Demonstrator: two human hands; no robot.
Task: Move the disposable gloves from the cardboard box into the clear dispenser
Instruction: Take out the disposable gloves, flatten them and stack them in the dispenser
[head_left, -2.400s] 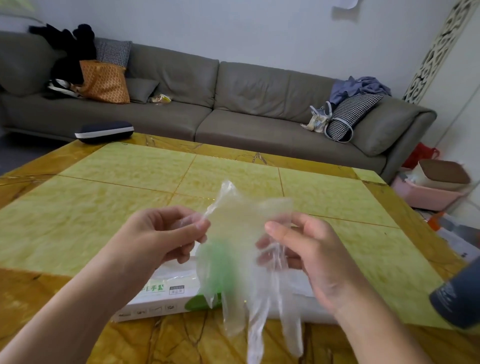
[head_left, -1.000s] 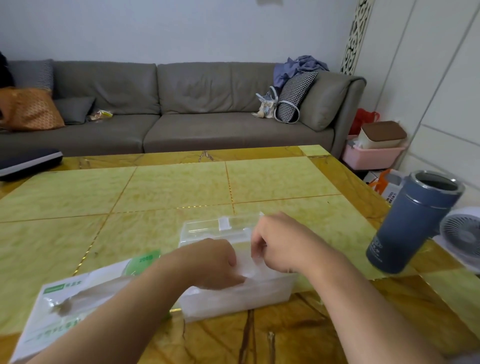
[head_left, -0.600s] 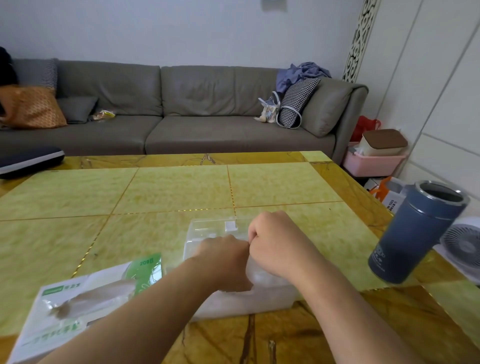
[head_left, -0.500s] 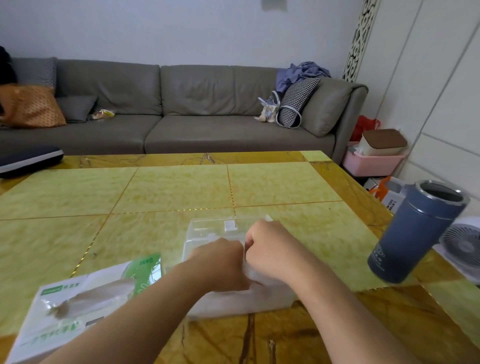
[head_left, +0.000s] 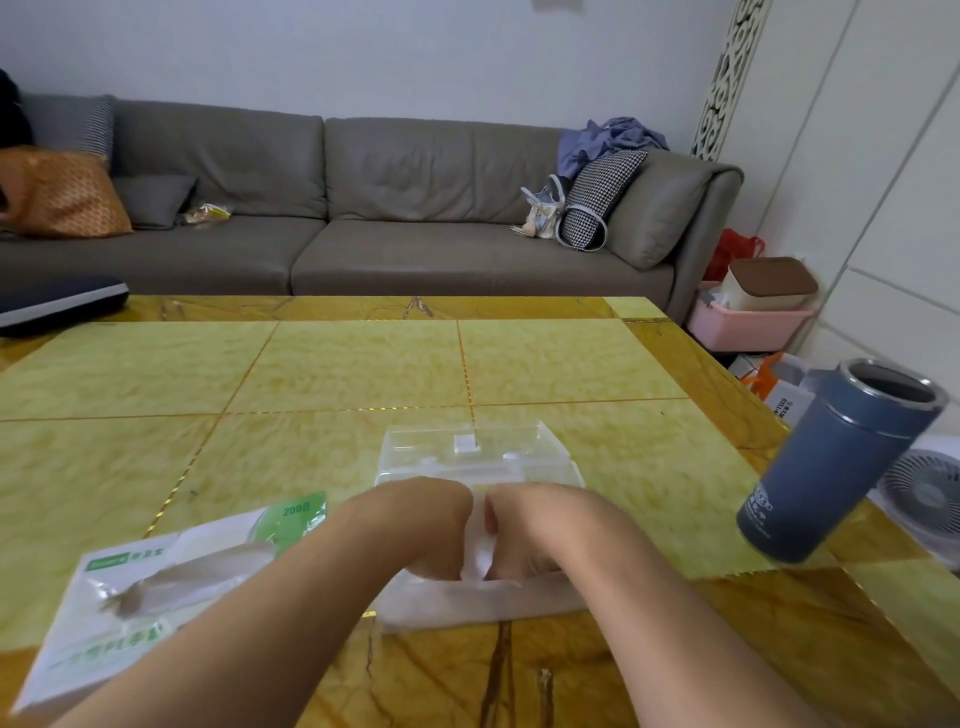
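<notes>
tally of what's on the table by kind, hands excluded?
cardboard glove box: 1
clear dispenser: 1
blue tumbler: 1
Total: 3
The gloves inside the dispenser can't be counted; both hands cover them.

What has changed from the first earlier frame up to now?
The glove, held up in the air earlier, has been brought down: both the left hand and right hand now press white glove material into the clear dispenser, knuckles together. The camera has swung right. The cardboard box and blue tumbler stay on the table.
</notes>
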